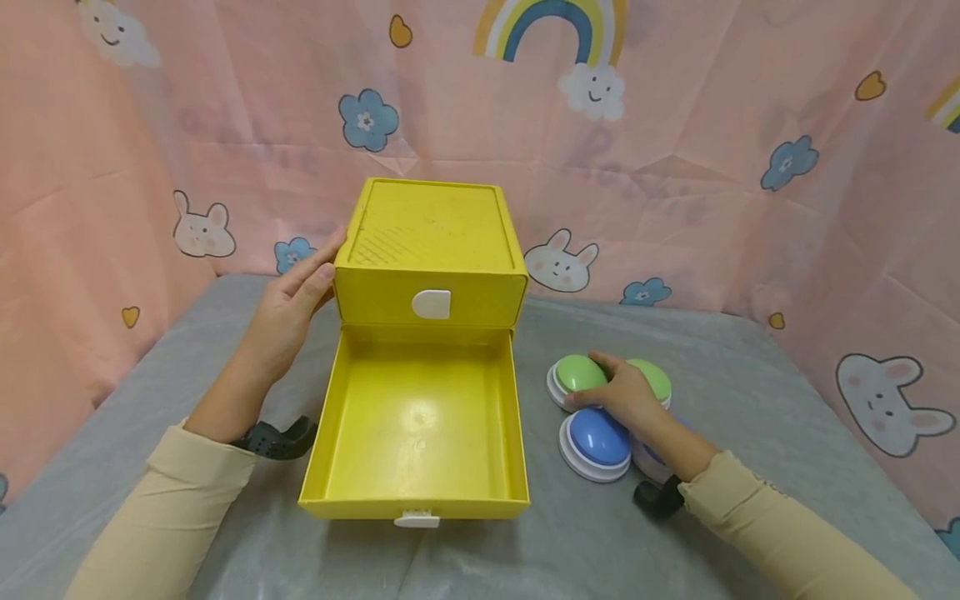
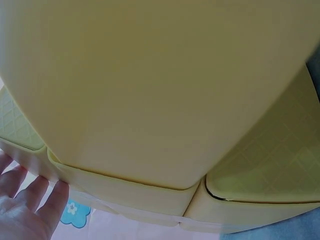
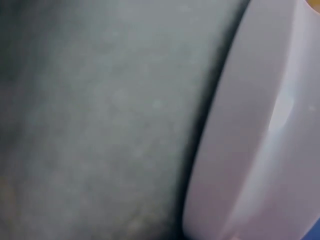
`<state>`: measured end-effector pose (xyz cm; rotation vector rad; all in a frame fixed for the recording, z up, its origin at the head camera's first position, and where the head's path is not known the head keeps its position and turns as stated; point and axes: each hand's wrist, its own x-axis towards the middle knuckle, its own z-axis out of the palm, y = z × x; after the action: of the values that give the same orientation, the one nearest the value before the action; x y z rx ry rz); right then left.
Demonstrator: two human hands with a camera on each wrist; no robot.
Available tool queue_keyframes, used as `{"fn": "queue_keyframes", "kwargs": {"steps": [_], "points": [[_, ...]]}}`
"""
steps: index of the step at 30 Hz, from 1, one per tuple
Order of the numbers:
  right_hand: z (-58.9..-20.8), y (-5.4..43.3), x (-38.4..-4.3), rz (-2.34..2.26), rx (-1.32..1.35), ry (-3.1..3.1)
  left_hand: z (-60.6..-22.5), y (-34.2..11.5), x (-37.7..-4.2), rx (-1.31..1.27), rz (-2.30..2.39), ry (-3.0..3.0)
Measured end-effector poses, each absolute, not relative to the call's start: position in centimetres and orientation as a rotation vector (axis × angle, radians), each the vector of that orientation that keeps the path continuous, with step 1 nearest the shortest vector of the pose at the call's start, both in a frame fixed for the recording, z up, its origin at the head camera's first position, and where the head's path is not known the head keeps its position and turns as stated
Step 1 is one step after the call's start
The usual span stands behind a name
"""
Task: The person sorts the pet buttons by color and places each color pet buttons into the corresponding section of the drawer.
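Observation:
A yellow two-drawer box [image 1: 438, 225] stands in the middle of the head view, its lower drawer [image 1: 420, 417] pulled out and its upper drawer [image 1: 375, 298] closed. My left hand [image 1: 281, 321] rests against the box's left side, fingers extended; the left wrist view shows those fingers [image 2: 56, 205] along the yellow side. To the right, my right hand [image 1: 626, 392] grips a green push button [image 1: 579, 373] with a white base, thumb and fingers about its rim. Right below it sits a blue push button [image 1: 597, 435].
A second green button [image 1: 651, 379] lies behind my right hand, and another blue one [image 1: 652, 467] is partly hidden under the wrist. A grey cloth [image 1: 750, 392] covers the table. A pink printed curtain [image 1: 675, 167] hangs behind and at both sides.

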<state>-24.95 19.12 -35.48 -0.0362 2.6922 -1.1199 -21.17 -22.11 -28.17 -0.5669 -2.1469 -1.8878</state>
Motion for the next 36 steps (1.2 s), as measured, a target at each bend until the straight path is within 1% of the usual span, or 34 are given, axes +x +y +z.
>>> {"fn": "queue_keyframes", "kwargs": {"steps": [11,23,30,36], "points": [[-34.8,18.7,-24.6,-1.113,0.031,2.767,-28.3,-22.1,-21.4,-0.568,-1.889,-2.165],[-31.7,17.9,-22.4,-1.128,-0.075,2.811,-28.3,-22.3,-21.4,-0.562,-1.878,-2.148],[-30.3,17.7,-20.6,-1.212,-0.161,2.803,-28.3,-22.3,-21.4,-0.603,-1.863,-2.149],[-29.1,17.3,-19.4,-1.265,-0.185,2.794,-28.3,-22.2,-21.3,-0.577,-1.873,-2.150]]}}
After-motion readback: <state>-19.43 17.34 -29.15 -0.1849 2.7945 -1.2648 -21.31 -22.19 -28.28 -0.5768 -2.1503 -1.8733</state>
